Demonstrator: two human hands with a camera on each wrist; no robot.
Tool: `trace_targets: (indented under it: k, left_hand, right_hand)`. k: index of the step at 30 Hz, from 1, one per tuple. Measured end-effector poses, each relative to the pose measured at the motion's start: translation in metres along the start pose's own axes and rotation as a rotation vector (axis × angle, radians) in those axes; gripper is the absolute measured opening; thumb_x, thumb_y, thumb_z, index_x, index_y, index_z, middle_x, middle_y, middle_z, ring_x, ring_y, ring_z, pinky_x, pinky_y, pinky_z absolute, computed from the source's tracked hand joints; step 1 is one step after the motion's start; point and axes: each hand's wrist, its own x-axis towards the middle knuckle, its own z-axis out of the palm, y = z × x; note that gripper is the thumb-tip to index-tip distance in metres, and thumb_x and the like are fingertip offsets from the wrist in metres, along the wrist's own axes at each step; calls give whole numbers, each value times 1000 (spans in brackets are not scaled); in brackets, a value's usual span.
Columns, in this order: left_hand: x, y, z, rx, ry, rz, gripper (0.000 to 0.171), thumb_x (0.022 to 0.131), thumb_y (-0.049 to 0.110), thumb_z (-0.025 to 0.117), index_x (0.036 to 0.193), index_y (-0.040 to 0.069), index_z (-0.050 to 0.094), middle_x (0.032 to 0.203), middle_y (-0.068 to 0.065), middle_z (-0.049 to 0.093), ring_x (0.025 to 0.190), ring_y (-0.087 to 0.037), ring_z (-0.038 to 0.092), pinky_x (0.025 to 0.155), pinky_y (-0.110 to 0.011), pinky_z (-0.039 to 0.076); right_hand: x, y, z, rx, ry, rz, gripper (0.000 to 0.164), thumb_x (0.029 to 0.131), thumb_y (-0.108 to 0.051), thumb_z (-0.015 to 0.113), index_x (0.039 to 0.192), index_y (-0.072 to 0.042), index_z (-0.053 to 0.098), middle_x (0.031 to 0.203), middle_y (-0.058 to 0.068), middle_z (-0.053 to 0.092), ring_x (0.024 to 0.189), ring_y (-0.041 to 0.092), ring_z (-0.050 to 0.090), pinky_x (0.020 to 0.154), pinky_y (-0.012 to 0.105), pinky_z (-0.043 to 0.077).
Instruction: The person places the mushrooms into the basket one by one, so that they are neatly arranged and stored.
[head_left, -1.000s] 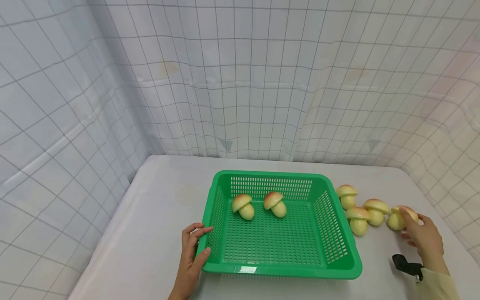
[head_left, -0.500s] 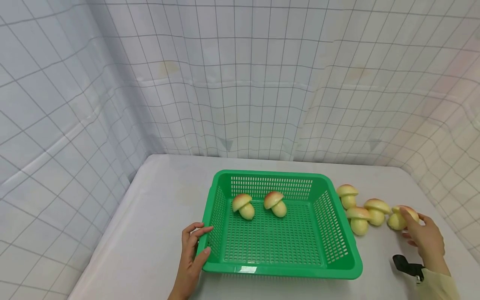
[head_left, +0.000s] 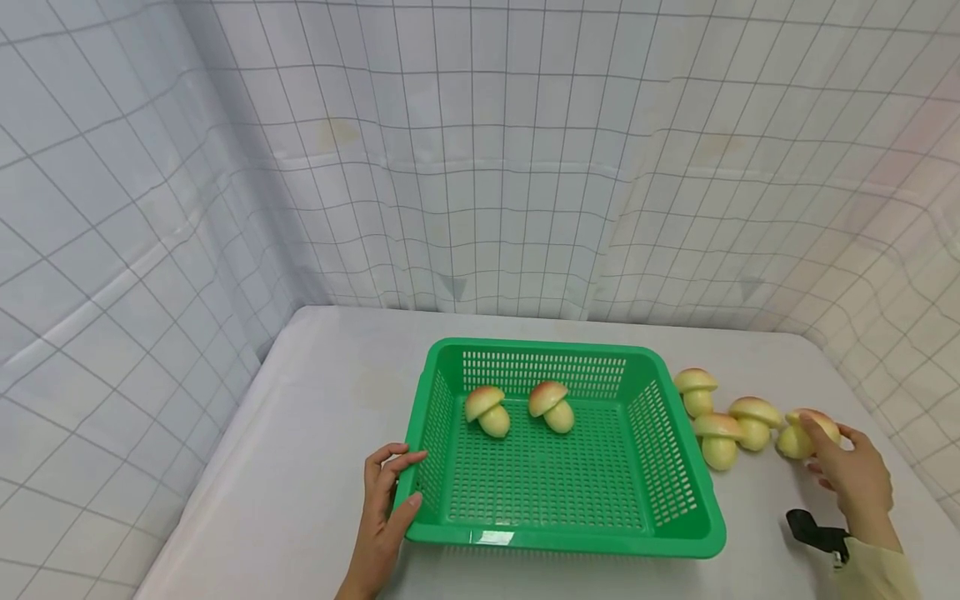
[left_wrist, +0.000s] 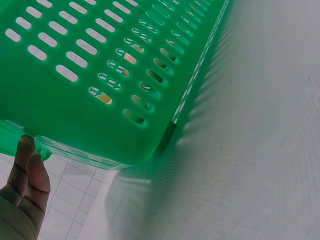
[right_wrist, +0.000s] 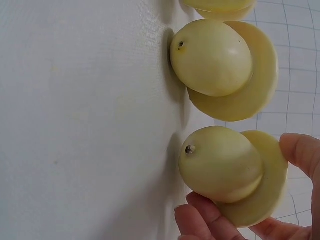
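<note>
My left hand (head_left: 378,521) holds the left rim of the green plastic basket (head_left: 562,542), fingertips and thumb over the edge. Its slotted side wall (left_wrist: 75,120) fills much of the left wrist view. Two toy mushrooms, a left one (head_left: 487,412) and a right one (head_left: 552,407), lie in the basket toward the back. At the far right, my right hand (head_left: 855,475) grips another mushroom (right_wrist: 220,165) by its cap, thumb on one side and fingers on the other. That mushroom lies on the table, stem toward the camera in the right wrist view.
Between basket and right hand lie three more mushrooms: one at the back (head_left: 696,392), one in front (head_left: 718,442) and one beside it (head_left: 754,422). A white cloth covers the table (head_left: 315,417). Checked curtains (head_left: 525,167) enclose the back and sides.
</note>
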Motion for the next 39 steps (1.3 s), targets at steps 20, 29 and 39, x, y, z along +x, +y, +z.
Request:
trace_targets:
  k: [20,29,39]
  left_hand:
    - [0,0,-1,5,10,3,41,89,-4,44,128,6,50,134,-7,25,122,-15,29,93,-17,26]
    - [0,2,0,0,10,-17,40,90,-3,43,128,8,50,133,-5,26,123,-15,26,94,-18,23]
    - [1,1,0,-1,5,-34,40,91,-1,43,128,9,50,134,-4,25,123,-15,26,94,-19,23]
  right_hand:
    - [-8,-16,-13,-115,55,-15,98,82,-72,38,147,-3,12,57,-10,61,51,9,55,63,40,29]
    - [-18,-32,-16,-130,155,-90,91,83,-66,44,146,-5,21,59,-11,58,64,19,55,59,40,31]
    - [-36,-58,-17,-135,184,-189,86,84,-64,47,146,-8,25,83,11,66,68,23,54,58,38,31]
